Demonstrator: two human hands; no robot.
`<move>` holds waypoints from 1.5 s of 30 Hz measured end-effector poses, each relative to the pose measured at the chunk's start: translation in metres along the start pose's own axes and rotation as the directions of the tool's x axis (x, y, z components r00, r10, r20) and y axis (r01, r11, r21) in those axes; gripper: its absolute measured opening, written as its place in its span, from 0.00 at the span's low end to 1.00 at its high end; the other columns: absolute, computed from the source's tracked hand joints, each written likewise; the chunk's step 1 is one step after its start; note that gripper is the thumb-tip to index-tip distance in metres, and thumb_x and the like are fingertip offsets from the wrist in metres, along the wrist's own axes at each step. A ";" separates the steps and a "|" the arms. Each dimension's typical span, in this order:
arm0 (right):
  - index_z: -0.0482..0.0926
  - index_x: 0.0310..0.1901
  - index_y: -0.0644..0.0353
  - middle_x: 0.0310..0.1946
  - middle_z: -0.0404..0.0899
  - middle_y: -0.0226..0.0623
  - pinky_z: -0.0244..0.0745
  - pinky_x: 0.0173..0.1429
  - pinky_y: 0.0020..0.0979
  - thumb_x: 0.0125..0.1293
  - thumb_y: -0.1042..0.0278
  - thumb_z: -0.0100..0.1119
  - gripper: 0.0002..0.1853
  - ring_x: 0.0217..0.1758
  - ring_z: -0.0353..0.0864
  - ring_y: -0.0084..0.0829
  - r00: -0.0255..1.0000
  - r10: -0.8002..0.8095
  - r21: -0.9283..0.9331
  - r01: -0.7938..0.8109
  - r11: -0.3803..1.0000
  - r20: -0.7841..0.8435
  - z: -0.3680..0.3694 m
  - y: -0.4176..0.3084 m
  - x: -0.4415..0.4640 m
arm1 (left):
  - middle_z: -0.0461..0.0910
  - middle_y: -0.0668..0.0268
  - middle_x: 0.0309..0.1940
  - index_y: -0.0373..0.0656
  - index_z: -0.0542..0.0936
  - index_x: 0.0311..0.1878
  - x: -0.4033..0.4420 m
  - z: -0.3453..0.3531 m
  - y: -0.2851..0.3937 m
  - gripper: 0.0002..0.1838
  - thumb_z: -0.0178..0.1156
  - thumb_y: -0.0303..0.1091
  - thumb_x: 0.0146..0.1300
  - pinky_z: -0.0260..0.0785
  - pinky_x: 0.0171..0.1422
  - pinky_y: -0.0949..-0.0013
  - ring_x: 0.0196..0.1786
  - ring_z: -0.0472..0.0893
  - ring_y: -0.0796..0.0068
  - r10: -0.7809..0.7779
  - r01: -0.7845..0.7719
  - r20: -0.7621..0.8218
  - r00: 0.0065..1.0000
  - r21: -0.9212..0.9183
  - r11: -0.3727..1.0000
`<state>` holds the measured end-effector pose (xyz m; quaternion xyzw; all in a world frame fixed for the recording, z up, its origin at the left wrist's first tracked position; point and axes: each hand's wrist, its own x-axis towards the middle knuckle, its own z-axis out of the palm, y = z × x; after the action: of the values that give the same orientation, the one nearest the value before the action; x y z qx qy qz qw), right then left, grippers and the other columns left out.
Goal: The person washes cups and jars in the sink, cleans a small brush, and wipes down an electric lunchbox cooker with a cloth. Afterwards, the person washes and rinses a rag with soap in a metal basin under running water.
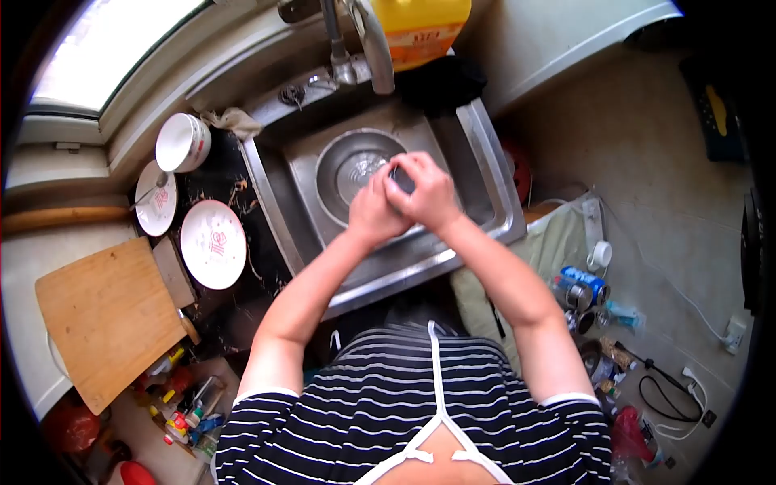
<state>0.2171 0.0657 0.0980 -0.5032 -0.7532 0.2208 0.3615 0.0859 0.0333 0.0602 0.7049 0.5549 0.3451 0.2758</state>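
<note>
Both my hands meet above the steel sink (323, 303). My left hand (376, 208) is closed and pressed against my right hand (428, 190), whose fingers curl round a small dark thing (402, 179) between them. That thing is mostly covered by my fingers, and I cannot make out what it is. Under and behind my hands a round metal basin (331, 174) sits in the sink, with some water at its bottom. The tap (376, 52) reaches over the sink's back edge.
White bowls (179, 143), a small plate with a spoon (153, 206) and a larger plate (213, 245) stand on the dark counter at left. Nearer is a wooden cutting board (109, 319). A yellow jug (420, 32) and black cloth (444, 85) are behind the sink. Cans (586, 283) lie right.
</note>
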 end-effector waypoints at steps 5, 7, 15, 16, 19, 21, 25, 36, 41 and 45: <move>0.81 0.43 0.59 0.40 0.80 0.45 0.80 0.45 0.35 0.50 0.61 0.68 0.18 0.43 0.83 0.42 0.972 -0.171 0.012 0.175 0.984 -0.163 -0.009 -0.022 0.020 | 0.74 0.53 0.56 0.42 0.64 0.62 0.008 -0.016 0.021 0.40 0.71 0.40 0.46 0.71 0.57 0.55 0.57 0.76 0.51 0.067 -0.048 -0.217 0.974 0.095 0.994; 0.82 0.41 0.57 0.39 0.81 0.45 0.79 0.45 0.35 0.52 0.61 0.67 0.16 0.42 0.83 0.42 0.993 0.100 0.029 -0.102 0.994 0.055 0.018 0.012 0.007 | 0.73 0.53 0.57 0.43 0.63 0.64 -0.002 -0.006 0.004 0.43 0.72 0.40 0.44 0.70 0.58 0.55 0.58 0.75 0.51 -0.139 0.138 0.001 0.990 -0.079 0.987; 0.83 0.39 0.56 0.36 0.81 0.41 0.80 0.42 0.36 0.53 0.63 0.65 0.12 0.37 0.82 0.42 0.971 -0.168 0.032 0.176 0.984 -0.171 0.017 -0.010 0.029 | 0.72 0.52 0.57 0.41 0.64 0.63 0.016 -0.011 0.000 0.40 0.71 0.34 0.45 0.68 0.62 0.57 0.59 0.74 0.52 0.029 -0.043 -0.253 0.967 -0.048 0.998; 0.82 0.38 0.57 0.36 0.81 0.40 0.79 0.41 0.36 0.52 0.63 0.65 0.12 0.36 0.82 0.42 0.948 -0.200 0.090 0.228 0.969 -0.248 0.004 -0.029 0.033 | 0.72 0.52 0.57 0.41 0.64 0.63 0.012 -0.017 0.012 0.39 0.70 0.34 0.46 0.68 0.62 0.57 0.59 0.74 0.52 0.112 -0.126 -0.348 0.931 -0.018 0.992; 0.82 0.37 0.57 0.36 0.81 0.40 0.79 0.39 0.36 0.51 0.63 0.66 0.12 0.34 0.82 0.42 0.996 0.045 0.038 -0.042 0.998 -0.076 0.032 -0.004 0.029 | 0.70 0.49 0.58 0.38 0.62 0.64 0.005 0.006 -0.009 0.39 0.69 0.35 0.50 0.65 0.65 0.57 0.61 0.72 0.50 -0.050 0.051 -0.270 0.961 -0.005 0.999; 0.82 0.37 0.57 0.37 0.81 0.40 0.79 0.38 0.35 0.52 0.63 0.66 0.12 0.34 0.82 0.41 0.977 -0.123 0.048 0.133 0.990 -0.172 0.025 -0.011 0.032 | 0.69 0.48 0.59 0.37 0.61 0.64 0.000 0.004 -0.007 0.39 0.69 0.36 0.51 0.63 0.67 0.59 0.64 0.70 0.51 -0.067 0.059 -0.242 0.968 -0.041 0.997; 0.83 0.42 0.58 0.37 0.81 0.41 0.79 0.45 0.35 0.54 0.62 0.67 0.15 0.40 0.83 0.41 0.996 0.050 0.092 -0.043 0.995 -0.079 0.027 -0.009 0.025 | 0.72 0.50 0.56 0.37 0.62 0.63 0.012 -0.002 -0.005 0.44 0.73 0.39 0.44 0.67 0.62 0.55 0.59 0.74 0.49 -0.139 0.131 -0.186 0.973 -0.051 0.990; 0.81 0.48 0.62 0.45 0.81 0.30 0.69 0.56 0.25 0.72 0.53 0.53 0.19 0.48 0.78 0.25 0.803 0.254 0.577 -0.572 0.583 0.540 0.030 0.042 0.043 | 0.76 0.61 0.52 0.44 0.66 0.66 0.038 -0.049 -0.019 0.38 0.69 0.39 0.51 0.73 0.53 0.67 0.50 0.79 0.68 -0.387 0.597 0.477 0.789 -0.743 0.302; 0.81 0.42 0.56 0.33 0.81 0.27 0.69 0.41 0.24 0.68 0.46 0.56 0.19 0.36 0.78 0.21 0.581 0.469 0.619 -0.781 0.089 0.665 0.039 0.041 0.024 | 0.83 0.61 0.33 0.43 0.79 0.45 0.034 -0.055 -0.026 0.23 0.55 0.55 0.64 0.79 0.35 0.64 0.30 0.83 0.67 -0.355 0.788 0.824 0.442 -0.545 -0.286; 0.81 0.40 0.54 0.28 0.81 0.29 0.68 0.31 0.29 0.68 0.46 0.55 0.18 0.28 0.77 0.25 0.484 0.468 0.585 -0.806 -0.091 0.739 0.061 0.051 0.000 | 0.83 0.52 0.38 0.38 0.79 0.50 0.022 -0.050 -0.038 0.32 0.52 0.61 0.64 0.81 0.35 0.54 0.34 0.84 0.48 -0.149 0.724 0.868 0.474 -0.481 -0.494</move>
<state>0.2010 0.0877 0.0228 -0.4606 -0.1825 0.8163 0.2969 0.0268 0.0641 0.0657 -0.0678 0.2849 0.2906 0.9109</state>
